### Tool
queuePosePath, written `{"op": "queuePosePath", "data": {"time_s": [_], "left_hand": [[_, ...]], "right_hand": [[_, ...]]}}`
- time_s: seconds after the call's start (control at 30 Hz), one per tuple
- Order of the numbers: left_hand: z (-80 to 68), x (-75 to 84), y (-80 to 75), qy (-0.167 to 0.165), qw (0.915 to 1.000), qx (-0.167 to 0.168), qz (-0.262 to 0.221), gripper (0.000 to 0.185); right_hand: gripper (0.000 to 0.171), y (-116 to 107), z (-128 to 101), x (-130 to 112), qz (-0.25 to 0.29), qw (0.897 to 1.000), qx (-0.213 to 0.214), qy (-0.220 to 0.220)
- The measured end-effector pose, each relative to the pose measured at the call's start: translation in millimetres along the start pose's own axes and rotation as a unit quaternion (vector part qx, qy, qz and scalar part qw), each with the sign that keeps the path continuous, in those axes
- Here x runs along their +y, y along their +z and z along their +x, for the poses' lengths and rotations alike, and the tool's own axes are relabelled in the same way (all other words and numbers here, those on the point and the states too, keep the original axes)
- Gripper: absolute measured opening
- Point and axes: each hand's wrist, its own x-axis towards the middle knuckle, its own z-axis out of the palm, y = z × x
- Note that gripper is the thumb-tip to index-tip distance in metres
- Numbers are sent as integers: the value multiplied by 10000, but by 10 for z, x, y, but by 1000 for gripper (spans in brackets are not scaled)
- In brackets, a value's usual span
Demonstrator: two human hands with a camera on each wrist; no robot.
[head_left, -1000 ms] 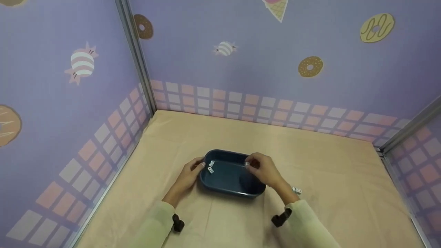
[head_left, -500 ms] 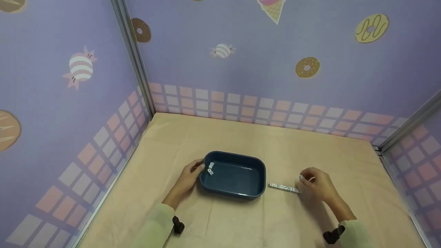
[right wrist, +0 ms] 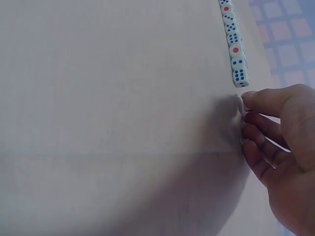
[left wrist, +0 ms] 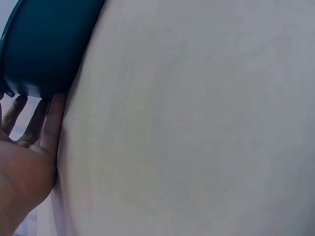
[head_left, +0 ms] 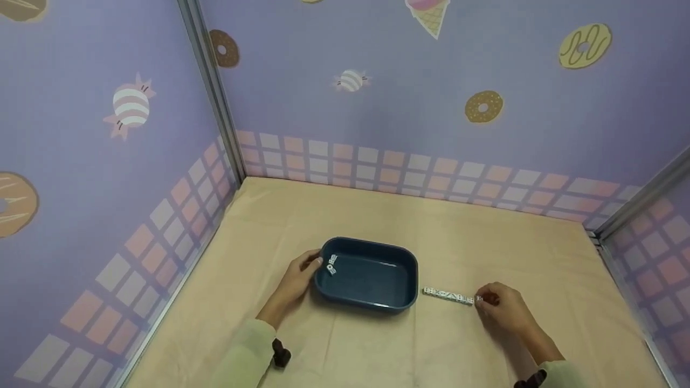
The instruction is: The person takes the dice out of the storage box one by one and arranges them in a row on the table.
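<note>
Centrally in the head view, a dark blue tray (head_left: 372, 280) is placed on the cloth-covered table (head_left: 372, 350). Its left end is gripped by the left hand (head_left: 296, 276), with the thumb laid at the rim and the fingers set against the outside. A few loose dice (head_left: 332, 260) are contained in the tray, grouped near the gripped end. A straight row of dice (head_left: 448, 295) is laid out on the table, its near end just beside the tray's right wall. A small white die (head_left: 479, 298) is pinched between the curled thumb and forefinger of the right hand (head_left: 505, 306), just beside the row's far end. The scene is enclosed by purple walls (head_left: 409, 118) printed with sweets.

In the left wrist view, the tray's outer wall is touched by the left fingers, which are extended and slightly spread; the thumb is mostly cut off by the frame edge.

In the right wrist view, blue and red pips are shown on the row. A small gap is left between its end and the bent fingertips; the pinched die is largely hidden.
</note>
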Motion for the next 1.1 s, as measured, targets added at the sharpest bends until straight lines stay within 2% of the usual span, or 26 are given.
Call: {"op": "queuePosePath", "data": {"time_s": [0.33, 0.7, 0.8, 0.93, 1.03, 1.1], "left_hand": [[-11, 7, 11, 132, 9999, 8, -93, 44], [-16, 0, 60, 168, 9992, 329, -128, 39], [-49, 67, 71, 147, 9993, 293, -192, 39], [-130, 237, 56, 201, 9994, 154, -252, 39], [-172, 322, 36, 258, 9992, 164, -242, 39], [-159, 302, 33, 256, 9992, 213, -227, 38]], "right_hand": [[16, 11, 4, -51, -16, 9996, -276, -36], [19, 20, 2, -75, 82, 9993, -371, 17], [19, 15, 6, -47, 125, 9990, -422, -31], [18, -60, 12, -48, 241, 9981, -533, -210], [19, -136, 51, -137, 327, 9978, -389, -416], [20, -157, 102, -246, 385, 9977, -177, -532]]}}
